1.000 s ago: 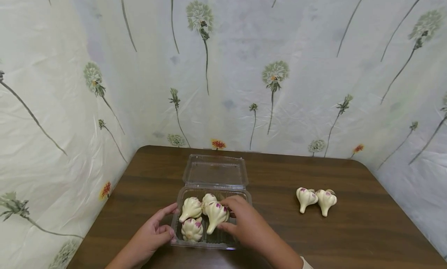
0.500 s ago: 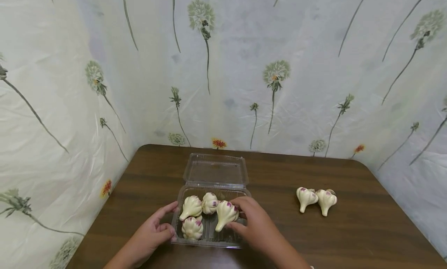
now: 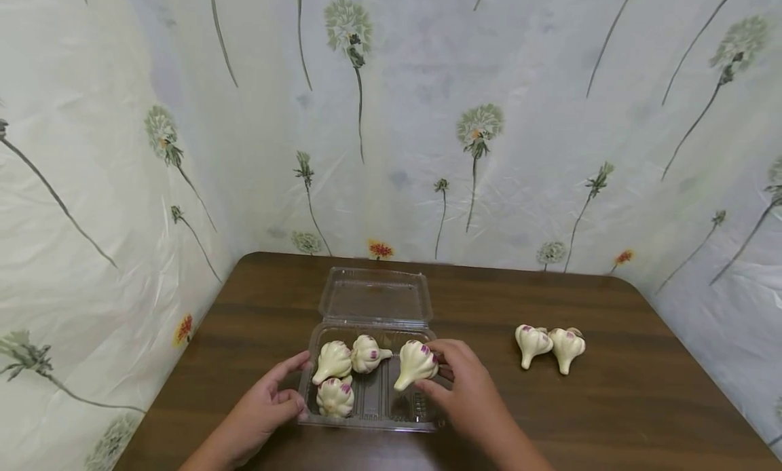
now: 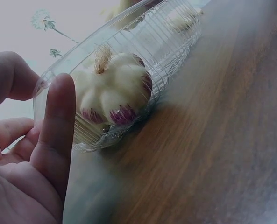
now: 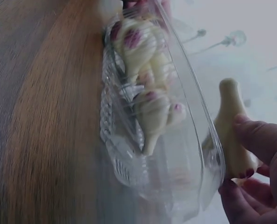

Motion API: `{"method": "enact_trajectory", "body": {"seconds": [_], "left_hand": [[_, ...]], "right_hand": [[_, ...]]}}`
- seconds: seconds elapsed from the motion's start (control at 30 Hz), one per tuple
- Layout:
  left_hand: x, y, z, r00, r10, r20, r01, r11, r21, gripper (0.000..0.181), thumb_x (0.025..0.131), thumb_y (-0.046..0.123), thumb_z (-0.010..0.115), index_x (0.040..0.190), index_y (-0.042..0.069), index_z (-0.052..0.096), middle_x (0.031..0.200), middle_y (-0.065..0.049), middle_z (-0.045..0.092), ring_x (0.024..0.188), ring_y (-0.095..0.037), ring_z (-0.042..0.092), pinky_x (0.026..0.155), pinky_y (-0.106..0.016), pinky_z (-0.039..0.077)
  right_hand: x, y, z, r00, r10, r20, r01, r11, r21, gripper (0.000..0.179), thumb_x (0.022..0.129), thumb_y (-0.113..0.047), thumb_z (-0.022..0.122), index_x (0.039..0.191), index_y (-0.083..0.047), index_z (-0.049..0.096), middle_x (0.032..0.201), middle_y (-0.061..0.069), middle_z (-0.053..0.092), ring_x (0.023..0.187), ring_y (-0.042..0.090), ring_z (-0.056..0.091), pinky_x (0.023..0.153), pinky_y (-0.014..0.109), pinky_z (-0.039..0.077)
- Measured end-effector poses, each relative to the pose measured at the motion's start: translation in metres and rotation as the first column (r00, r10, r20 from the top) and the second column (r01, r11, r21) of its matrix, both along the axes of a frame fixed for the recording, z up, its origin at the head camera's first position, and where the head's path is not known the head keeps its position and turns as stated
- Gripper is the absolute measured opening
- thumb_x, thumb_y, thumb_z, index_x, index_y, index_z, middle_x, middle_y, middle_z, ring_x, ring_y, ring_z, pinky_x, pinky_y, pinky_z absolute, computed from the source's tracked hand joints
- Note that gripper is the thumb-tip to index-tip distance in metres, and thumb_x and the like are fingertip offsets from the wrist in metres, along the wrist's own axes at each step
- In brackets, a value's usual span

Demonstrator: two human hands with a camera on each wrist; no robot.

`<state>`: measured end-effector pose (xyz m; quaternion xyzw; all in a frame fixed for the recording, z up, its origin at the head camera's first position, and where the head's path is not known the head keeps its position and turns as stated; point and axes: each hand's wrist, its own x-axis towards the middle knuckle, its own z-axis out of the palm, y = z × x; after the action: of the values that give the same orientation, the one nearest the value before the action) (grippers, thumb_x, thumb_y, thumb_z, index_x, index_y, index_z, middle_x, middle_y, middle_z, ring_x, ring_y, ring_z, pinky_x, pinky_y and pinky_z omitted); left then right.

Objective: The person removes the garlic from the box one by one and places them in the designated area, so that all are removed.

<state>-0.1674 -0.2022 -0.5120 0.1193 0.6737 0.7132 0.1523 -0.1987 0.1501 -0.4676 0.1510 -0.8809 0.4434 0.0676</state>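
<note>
Since half a second ago, the right hand has carried the held garlic bulb farther right, away from the back bulb, whose stubby neck now shows in full, pointing right. The held bulb is smooth, cream-coloured and lobed, with purple patches on its rounded end and a tapering neck; thumb and fingers pinch it over the right part of the container, and whether it touches the rim cannot be told. The left hand, well apart from the right, pinches the container's near left corner between thumb and finger. The container is thin, clear, glossy plastic with ribbed walls, its hinged lid thrown open and lying back on the table. Three bulbs lie in it, crowded toward the left: the back bulb, the left bulb and the front bulb. In the left wrist view a dry, straw-like root tuft tops a bulb near the corner. Two more bulbs lie side by side on the dark, wood-grained table, well to the right. Behind it all hangs a creased, pale cloth printed with dandelions.
</note>
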Motion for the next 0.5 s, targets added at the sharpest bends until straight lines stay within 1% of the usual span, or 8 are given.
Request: {"method": "enact_trajectory", "body": {"seconds": [0.17, 0.27, 0.4, 0.5], "left_hand": [[0.001, 0.001, -0.003, 1.0, -0.006, -0.013, 0.007, 1.0, 0.02, 0.08, 0.098, -0.004, 0.062, 0.165, 0.001, 0.018, 0.163, -0.029, 0.016, 0.087, -0.008, 0.063, 0.08, -0.023, 0.06], [0.002, 0.001, -0.003, 1.0, -0.005, -0.027, 0.006, 1.0, 0.023, 0.08, 0.097, -0.005, 0.061, 0.165, 0.0, 0.018, 0.163, -0.03, 0.016, 0.087, -0.008, 0.063, 0.079, -0.023, 0.06], [0.001, 0.0, 0.0, 1.0, 0.007, -0.022, -0.007, 1.0, -0.009, 0.079, 0.098, -0.004, 0.062, 0.165, 0.002, 0.021, 0.163, -0.028, 0.019, 0.087, -0.008, 0.062, 0.079, -0.023, 0.059], [0.0, 0.0, 0.001, 1.0, 0.013, -0.001, -0.013, 0.999, -0.031, 0.078, 0.099, -0.002, 0.062, 0.166, 0.005, 0.022, 0.163, -0.025, 0.02, 0.087, -0.007, 0.062, 0.079, -0.022, 0.059]], "right_hand": [[0.001, 0.01, -0.002, 0.998, -0.056, -0.009, 0.056, 0.998, -0.018, 0.053, 0.082, -0.004, 0.088, 0.13, -0.007, 0.066, 0.129, 0.009, 0.059, 0.118, 0.026, 0.066, 0.098, 0.03, 0.058], [0.002, 0.016, -0.003, 0.995, -0.082, -0.049, 0.081, 0.996, -0.029, 0.053, 0.081, -0.004, 0.088, 0.129, -0.005, 0.066, 0.129, 0.011, 0.059, 0.118, 0.027, 0.066, 0.098, 0.031, 0.059], [0.002, 0.024, -0.003, 0.989, -0.109, -0.099, 0.107, 0.994, -0.024, 0.053, 0.08, -0.002, 0.089, 0.128, -0.002, 0.065, 0.13, 0.014, 0.059, 0.116, 0.03, 0.066, 0.097, 0.033, 0.059], [0.002, 0.03, -0.003, 0.985, -0.132, -0.107, 0.133, 0.991, -0.006, 0.054, 0.081, -0.002, 0.089, 0.129, 0.0, 0.065, 0.131, 0.016, 0.058, 0.116, 0.031, 0.066, 0.097, 0.035, 0.059]]}}
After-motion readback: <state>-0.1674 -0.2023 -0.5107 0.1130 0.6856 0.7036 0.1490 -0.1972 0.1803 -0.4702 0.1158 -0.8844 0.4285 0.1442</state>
